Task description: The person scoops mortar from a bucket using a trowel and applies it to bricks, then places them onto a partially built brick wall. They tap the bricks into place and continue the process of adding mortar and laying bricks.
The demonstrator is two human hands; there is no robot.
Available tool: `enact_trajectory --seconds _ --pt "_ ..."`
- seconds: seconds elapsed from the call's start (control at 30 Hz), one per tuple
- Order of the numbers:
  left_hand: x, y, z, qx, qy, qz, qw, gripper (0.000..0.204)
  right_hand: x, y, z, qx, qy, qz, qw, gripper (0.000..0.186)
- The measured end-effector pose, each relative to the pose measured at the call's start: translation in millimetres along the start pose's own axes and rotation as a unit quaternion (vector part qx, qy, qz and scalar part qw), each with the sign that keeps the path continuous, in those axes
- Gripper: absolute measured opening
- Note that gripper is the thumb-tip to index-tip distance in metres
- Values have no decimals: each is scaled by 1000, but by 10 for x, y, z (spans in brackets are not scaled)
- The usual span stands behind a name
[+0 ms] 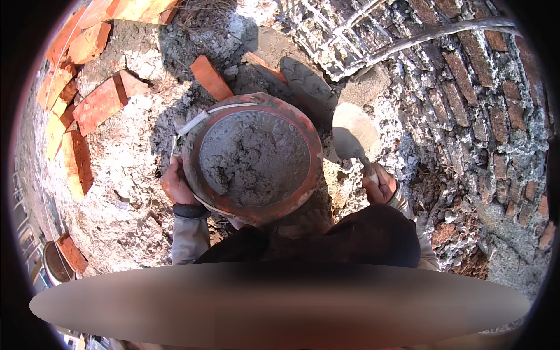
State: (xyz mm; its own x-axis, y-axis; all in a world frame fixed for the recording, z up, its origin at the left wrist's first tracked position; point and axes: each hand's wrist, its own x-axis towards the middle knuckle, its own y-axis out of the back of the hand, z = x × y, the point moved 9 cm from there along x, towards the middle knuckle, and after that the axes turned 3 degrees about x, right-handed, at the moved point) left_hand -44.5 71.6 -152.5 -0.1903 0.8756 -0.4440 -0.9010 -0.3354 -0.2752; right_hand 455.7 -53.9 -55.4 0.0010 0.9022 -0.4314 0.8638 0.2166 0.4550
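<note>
A round reddish bucket (pixel 315 154) stands in front of me, caked with grey on its rim. Wet grey mortar (pixel 256 154) fills it, its surface rough and lumpy. My left hand (pixel 177 184) is closed against the bucket's left side, near the end of its handle (pixel 224 107); the fingertips are partly hidden. To the right of the bucket, my right hand (pixel 381 184) grips a trowel (pixel 353 131) by its handle. The rounded trowel blade points away from me, half in shadow, and looks coated with mortar.
Orange bricks (pixel 102 105) lie scattered at the far left, with one brick (pixel 211 77) just beyond the bucket. At right rises a brick wall (pixel 478 105) smeared with mortar. A bent pole (pixel 431 41) and rods cross the far right. Another container (pixel 57 262) sits at lower left.
</note>
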Motion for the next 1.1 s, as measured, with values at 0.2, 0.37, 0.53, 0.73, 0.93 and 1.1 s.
enact_trajectory --seconds 0.2,0.37,0.53,0.73,0.93,1.1 --pt "-49 -70 -95 74 -5 -6 997 48 205 358 -1173 -209 162 -45 963 32" --pt "-476 -481 -20 -71 21 -29 997 47 -210 543 94 -205 213 265 918 17" --pt "-271 -237 -184 -10 60 -48 997 59 253 -212 1410 -240 1 423 874 23" --pt "-441 -313 -42 44 81 19 996 65 606 -869 1521 523 -212 425 708 28" --pt "-504 -660 -57 20 101 41 994 64 862 -346 1998 382 -102 485 780 23" --pt "-469 -505 -64 55 73 22 996 65 727 -74 1517 446 -155 328 818 34"
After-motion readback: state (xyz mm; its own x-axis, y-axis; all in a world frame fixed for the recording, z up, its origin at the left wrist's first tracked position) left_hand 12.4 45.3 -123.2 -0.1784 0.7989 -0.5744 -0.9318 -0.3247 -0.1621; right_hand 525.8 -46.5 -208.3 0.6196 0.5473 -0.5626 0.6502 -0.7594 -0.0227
